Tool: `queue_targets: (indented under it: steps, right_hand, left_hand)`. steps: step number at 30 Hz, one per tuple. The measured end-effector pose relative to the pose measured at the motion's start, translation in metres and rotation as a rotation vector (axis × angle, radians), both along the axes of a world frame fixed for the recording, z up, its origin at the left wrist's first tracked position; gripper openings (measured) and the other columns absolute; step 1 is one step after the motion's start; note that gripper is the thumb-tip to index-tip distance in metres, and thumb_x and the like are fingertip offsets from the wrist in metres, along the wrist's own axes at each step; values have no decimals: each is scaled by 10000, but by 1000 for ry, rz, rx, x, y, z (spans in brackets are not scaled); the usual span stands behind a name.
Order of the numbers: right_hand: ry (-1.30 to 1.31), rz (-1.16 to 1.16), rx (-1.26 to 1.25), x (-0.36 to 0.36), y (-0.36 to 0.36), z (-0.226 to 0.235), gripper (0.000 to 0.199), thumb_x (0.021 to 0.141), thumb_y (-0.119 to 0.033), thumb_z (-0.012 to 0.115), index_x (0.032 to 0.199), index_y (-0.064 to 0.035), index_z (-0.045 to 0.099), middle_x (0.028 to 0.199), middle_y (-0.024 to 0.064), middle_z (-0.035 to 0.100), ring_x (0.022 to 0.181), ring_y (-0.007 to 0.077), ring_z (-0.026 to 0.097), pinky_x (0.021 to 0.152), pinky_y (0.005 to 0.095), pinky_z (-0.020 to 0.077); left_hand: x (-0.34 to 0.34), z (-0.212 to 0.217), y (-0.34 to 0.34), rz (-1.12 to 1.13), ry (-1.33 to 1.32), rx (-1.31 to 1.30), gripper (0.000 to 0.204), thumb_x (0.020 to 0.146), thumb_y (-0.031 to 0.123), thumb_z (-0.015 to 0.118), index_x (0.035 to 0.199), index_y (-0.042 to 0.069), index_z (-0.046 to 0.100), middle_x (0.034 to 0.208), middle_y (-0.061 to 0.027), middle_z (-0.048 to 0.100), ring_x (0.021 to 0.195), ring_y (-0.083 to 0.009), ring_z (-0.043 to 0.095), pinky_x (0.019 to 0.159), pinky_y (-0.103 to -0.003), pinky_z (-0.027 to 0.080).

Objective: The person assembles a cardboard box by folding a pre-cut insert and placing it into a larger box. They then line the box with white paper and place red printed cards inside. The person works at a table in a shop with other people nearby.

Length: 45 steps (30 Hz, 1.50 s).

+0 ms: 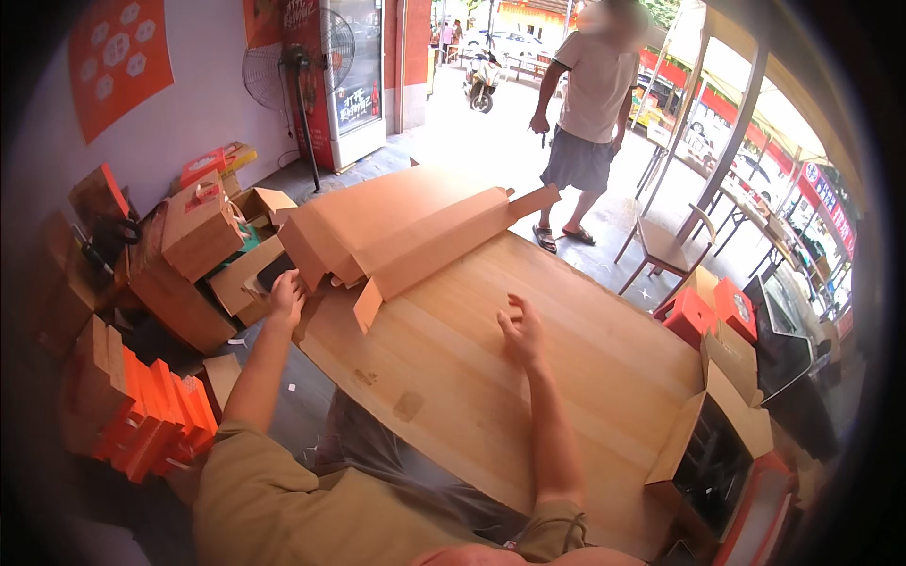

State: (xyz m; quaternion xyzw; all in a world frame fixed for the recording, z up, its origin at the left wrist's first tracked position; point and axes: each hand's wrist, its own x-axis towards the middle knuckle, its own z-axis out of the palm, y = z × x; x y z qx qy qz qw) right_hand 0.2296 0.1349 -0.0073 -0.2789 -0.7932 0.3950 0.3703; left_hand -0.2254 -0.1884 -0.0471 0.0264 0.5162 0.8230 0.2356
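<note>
Wood-toned table (453,377); partly folded cardboard (415,217) across far-left part

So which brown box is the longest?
The big brown box on the table, beside the left hand. It looks far longer than the brown boxes piled at left and the open one at right.

Strong daylight from outdoors, duller indoors
Pavement (477,141) outside burns out to white glare, and a soft sheen lies across the counter (453,377); the floor (291,401) to its left is dim. The left hand (286,298) and right hand (523,332) look fairly sharp. The standing person's head (613,23) is blurred, straight edges bow, and the fisheye rim softens, then falls to black.
</note>
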Motion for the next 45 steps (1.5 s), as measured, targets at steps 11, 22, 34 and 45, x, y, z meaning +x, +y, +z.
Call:
queue_targets:
  steps: [11, 22, 34, 45]
  right_hand:
    - [-423, 577, 680, -177, -46, 59, 1282, 667, -479, 980, 1714, -167, 309, 1732, 198, 334, 1599, 420, 308, 1325, 525, 272]
    - [-306, 309, 875, -220, -65, 7, 1122, 726, -520, 884, 1681, -165, 415, 1731, 210, 353, 1639, 416, 266, 1332, 663, 155]
    - [-304, 414, 948, -224, -61, 1, 861, 788, -324, 776, 1592, -183, 502, 1711, 232, 371, 1598, 468, 318, 1297, 699, 255]
    - [-268, 571, 840, -232, -47, 22, 728, 842, -222, 550, 1568, -168, 546, 1581, 158, 532, 1474, 391, 438, 1198, 545, 378]
  left_hand:
    - [4, 33, -7, -274, -204, -63, 595, 973, 498, 691, 1455, 169, 576, 1333, -89, 622, 1107, -284, 650, 921, -498, 562]
    - [33, 46, 30, 235, 12, -142, 348, 973, 279, 766, 1225, 148, 566, 1121, -31, 645, 926, -171, 637, 680, -390, 580]
    - [-6, -3, 53, 390, 545, -190, 485, 1012, 123, 652, 1439, -50, 499, 1432, -225, 565, 1313, -298, 572, 1158, -415, 446]
    - [-37, -44, 63, 232, 133, 519, 277, 1101, 120, 541, 1343, 40, 648, 1249, -108, 735, 1124, -218, 728, 916, -356, 615]
